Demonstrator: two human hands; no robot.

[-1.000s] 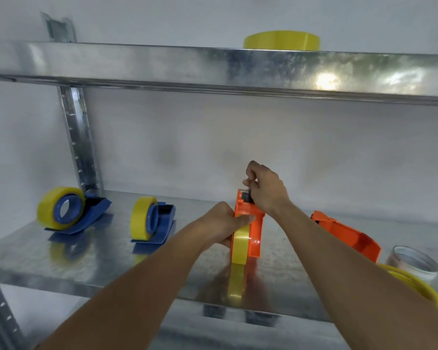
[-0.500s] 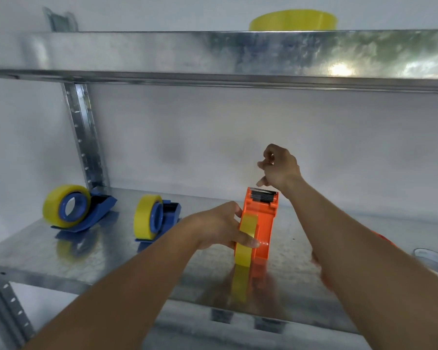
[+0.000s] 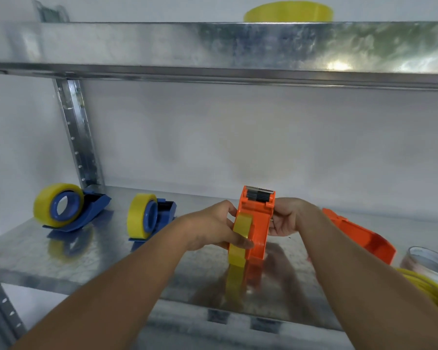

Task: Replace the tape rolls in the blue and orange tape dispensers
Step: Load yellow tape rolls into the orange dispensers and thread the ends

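Note:
An orange tape dispenser (image 3: 257, 221) stands upright on the metal shelf (image 3: 86, 258), cutter blade at its top, with a yellow tape roll (image 3: 239, 243) mounted on its left side. My left hand (image 3: 213, 227) grips the roll and the dispenser from the left. From the right, my right hand (image 3: 287, 218) holds the dispenser's side. Two blue dispensers, each loaded with a yellow roll, stand at the left: one far left (image 3: 68, 209), one nearer the middle (image 3: 149, 218). A second orange dispenser (image 3: 359, 234) lies behind my right forearm with no roll visible in it.
A yellow roll (image 3: 288, 11) lies on the upper shelf (image 3: 213, 46). At the right edge sit a clear tape roll (image 3: 430, 263) and a yellow roll (image 3: 427, 291), partly cut off. A perforated upright post (image 3: 76, 132) stands at the back left.
My right hand has come down from above the cutter blade to the dispenser's right side. The left hand stays on the roll. The camera view shifted slightly.

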